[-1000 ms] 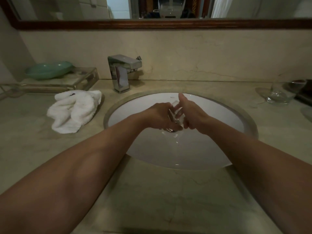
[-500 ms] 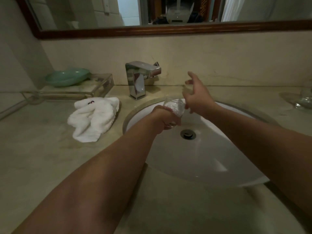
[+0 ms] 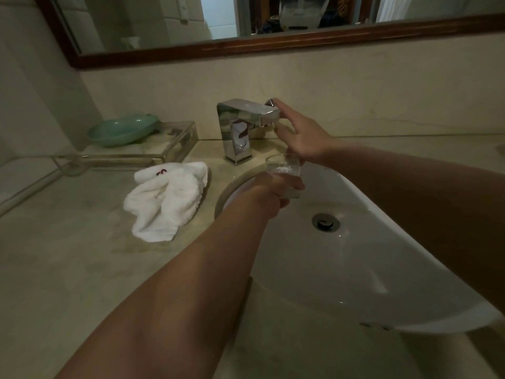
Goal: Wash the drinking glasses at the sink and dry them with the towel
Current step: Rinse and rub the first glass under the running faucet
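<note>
The beige stone counter (image 3: 82,269) runs along the near edge, and the white oval basin (image 3: 369,269) is set into it, its round metal drain (image 3: 325,221) seen open. Over the basin's far left rim the clear drinking glass (image 3: 284,168) is held by the left hand (image 3: 273,191), whose fingers are wrapped round its lower half. The glass is kept roughly upright, long axis near vertical, mouth up, with drops seen inside.

Just beyond and above it, the right hand (image 3: 300,135) is laid on the right end of the square chrome tap (image 3: 240,127), fingers straight and spread wide across the lever. So the glass is placed below that hand, just near and right of the tap's column. The right hand is nearer the lever, and a rinse is judged to turn on it.

On the left the crumpled white towel (image 3: 166,198) lies untouched. A red stitched mark (image 3: 161,173) is seen on it but cannot be read. Farther left, a pale green dish (image 3: 123,129) sits on a clear tray (image 3: 177,140). The wood-framed mirror (image 3: 273,42) closes the far wall.
</note>
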A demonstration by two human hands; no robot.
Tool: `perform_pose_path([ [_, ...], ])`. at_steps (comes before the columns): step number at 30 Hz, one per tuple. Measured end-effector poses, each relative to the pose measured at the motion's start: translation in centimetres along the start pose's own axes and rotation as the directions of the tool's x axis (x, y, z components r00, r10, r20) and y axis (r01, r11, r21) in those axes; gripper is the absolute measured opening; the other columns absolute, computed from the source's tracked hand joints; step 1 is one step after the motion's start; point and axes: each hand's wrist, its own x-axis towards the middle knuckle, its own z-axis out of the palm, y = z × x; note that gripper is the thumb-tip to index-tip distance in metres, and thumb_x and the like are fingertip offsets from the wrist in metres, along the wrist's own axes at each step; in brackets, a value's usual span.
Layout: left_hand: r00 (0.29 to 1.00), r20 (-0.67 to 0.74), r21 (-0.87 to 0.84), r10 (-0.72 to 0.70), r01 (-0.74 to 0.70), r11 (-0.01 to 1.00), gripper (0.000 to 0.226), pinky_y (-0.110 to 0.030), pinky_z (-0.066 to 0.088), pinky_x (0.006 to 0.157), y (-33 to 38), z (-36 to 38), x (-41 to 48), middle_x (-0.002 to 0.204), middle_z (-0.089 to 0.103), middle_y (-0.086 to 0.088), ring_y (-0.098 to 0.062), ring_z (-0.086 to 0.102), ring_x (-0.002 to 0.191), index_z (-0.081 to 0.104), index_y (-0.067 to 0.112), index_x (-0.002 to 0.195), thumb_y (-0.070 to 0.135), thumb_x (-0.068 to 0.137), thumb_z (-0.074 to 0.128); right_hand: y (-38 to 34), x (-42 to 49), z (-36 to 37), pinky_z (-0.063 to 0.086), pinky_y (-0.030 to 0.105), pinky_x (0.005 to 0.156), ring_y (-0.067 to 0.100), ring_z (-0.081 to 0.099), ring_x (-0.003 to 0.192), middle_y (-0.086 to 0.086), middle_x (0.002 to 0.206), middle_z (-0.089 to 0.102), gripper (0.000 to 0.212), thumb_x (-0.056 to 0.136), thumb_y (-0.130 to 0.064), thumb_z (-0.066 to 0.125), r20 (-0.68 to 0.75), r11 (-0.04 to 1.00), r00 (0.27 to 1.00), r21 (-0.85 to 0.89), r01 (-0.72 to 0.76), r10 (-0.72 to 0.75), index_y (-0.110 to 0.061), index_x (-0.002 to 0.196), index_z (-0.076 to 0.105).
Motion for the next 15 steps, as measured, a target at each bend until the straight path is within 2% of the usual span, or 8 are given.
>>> perform_pose_path([
  [2,1.000,-0.009,-0.005,-0.017,0.017,1.000,0.022,-0.022,0.041,0.055,0.1,-0.1,0.2,0.092,0.064,-0.010,-0.019,0.062,0.079,0.060,0.014,0.081,0.002,0.083,0.078,0.0,0.6,0.7,0.046,0.010,0.048,0.007,0.060,0.077,-0.001,0.138,0.054,0.047,0.106,-0.038,0.045,0.019,0.997,0.998,-0.047,0.060,-0.059,-0.033,0.152,0.036],
  [3,1.000,-0.009,-0.011,-0.020,0.020,1.000,0.023,-0.022,0.040,0.055,0.2,-0.2,0.4,0.090,0.063,-0.010,-0.019,0.061,0.078,0.058,0.014,0.080,0.002,0.085,0.077,0.1,1.0,1.2,0.044,0.009,0.047,0.005,0.059,0.072,-0.002,0.130,0.057,0.043,0.107,-0.035,0.044,0.001,0.998,0.998,-0.024,0.058,-0.058,-0.030,0.150,0.040],
  [6,1.000,0.012,-0.058,-0.022,0.023,0.998,0.027,-0.021,0.037,0.056,0.4,-0.3,0.3,0.075,0.057,-0.003,-0.012,0.054,0.062,0.055,0.016,0.076,0.000,0.089,0.072,0.2,2.4,2.0,0.050,0.028,0.060,0.006,0.058,0.066,-0.006,0.108,0.065,0.031,0.107,-0.029,0.046,-0.193,0.997,0.981,0.065,0.039,-0.026,-0.023,0.132,0.062],
  [9,0.999,0.038,-0.054,-0.021,0.023,0.998,0.028,-0.021,0.033,0.055,0.5,-0.3,0.1,0.074,0.056,-0.001,-0.011,0.053,0.061,0.054,0.017,0.075,-0.001,0.090,0.070,-1.2,3.7,2.0,0.052,0.030,0.050,0.017,0.063,0.064,0.004,0.099,0.071,0.020,0.103,-0.028,0.055,-0.299,0.959,0.948,0.282,-0.022,0.110,-0.018,0.106,0.072],
  [10,0.999,0.034,-0.063,-0.019,0.021,0.998,0.029,-0.021,0.032,0.055,0.5,-0.2,0.1,0.073,0.056,-0.001,-0.010,0.053,0.059,0.054,0.017,0.074,-0.001,0.090,0.070,-1.6,4.1,2.1,0.053,0.032,0.049,0.022,0.065,0.066,0.006,0.096,0.072,0.020,0.102,-0.028,0.057,-0.315,0.953,0.938,0.300,-0.042,0.141,-0.017,0.098,0.073],
  [13,1.000,0.003,-0.103,-0.010,0.010,0.995,0.030,-0.021,0.033,0.054,0.6,-0.3,0.0,0.069,0.054,0.000,-0.008,0.052,0.048,0.053,0.017,0.073,0.000,0.089,0.071,-1.6,5.0,2.0,0.059,0.049,0.058,0.029,0.070,0.072,0.002,0.080,0.072,0.028,0.098,-0.025,0.055,-0.357,0.971,0.913,0.200,-0.132,0.197,-0.023,0.076,0.073],
  [15,1.000,0.006,-0.111,-0.006,0.007,0.994,0.029,-0.021,0.033,0.054,0.5,-0.3,-0.1,0.069,0.054,-0.001,-0.009,0.052,0.049,0.053,0.017,0.073,-0.001,0.089,0.071,-1.4,4.9,2.1,0.058,0.051,0.057,0.033,0.070,0.068,0.005,0.073,0.069,0.033,0.097,-0.021,0.053,-0.342,0.977,0.917,0.123,-0.174,0.206,-0.022,0.069,0.070],
])
